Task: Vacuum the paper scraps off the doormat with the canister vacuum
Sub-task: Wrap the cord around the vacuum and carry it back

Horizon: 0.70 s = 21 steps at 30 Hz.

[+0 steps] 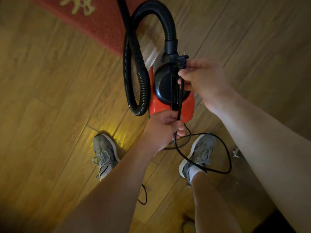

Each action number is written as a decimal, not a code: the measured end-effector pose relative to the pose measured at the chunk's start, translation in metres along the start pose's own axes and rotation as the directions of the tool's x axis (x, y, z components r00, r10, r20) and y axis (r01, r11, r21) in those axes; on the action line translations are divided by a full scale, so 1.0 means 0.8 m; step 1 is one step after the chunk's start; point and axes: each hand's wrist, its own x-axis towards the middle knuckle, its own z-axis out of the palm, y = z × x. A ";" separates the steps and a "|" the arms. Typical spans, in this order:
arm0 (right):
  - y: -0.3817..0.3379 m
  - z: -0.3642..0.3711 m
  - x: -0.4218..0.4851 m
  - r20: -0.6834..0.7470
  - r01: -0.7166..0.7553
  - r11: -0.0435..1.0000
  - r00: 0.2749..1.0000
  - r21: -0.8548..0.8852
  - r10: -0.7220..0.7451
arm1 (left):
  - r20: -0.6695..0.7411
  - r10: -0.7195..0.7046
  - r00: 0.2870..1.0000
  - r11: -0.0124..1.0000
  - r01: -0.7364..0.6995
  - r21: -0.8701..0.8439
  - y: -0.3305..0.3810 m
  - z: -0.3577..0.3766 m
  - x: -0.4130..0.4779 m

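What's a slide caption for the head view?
Over the red canister vacuum beside the doormat, right hand holds the plug, left hand grips the cord.

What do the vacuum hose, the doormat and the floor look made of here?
Hose: black ribbed flexible plastic, by its close ridges and bend. Doormat: red looped fibre or coiled vinyl, grainy pile; uncertain. Floor: wood-look planks with grain and seams, possibly laminate.

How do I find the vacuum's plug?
Find the red and black canister vacuum on the wooden floor. Follow its thin black power cord to the right hand; the chunky black plug sticks out above its fingers. Unlike the ribbed black hose, it is small.
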 end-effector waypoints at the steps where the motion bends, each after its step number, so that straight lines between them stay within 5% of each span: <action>1: 0.006 0.001 0.007 0.005 0.003 1.000 1.000 -0.022 -0.003 | -0.007 -0.007 1.000 1.000 0.007 -0.016 -0.005 0.000 0.007; 8: 0.049 0.004 0.047 -0.015 0.003 0.993 1.000 -0.116 -0.004 | -0.067 -0.036 0.997 0.994 0.029 -0.101 -0.042 0.009 0.048; 21: 0.085 0.012 0.081 -0.075 0.071 0.997 0.994 -0.040 -0.074 | -0.130 -0.091 0.987 0.978 0.064 -0.197 -0.065 0.016 0.087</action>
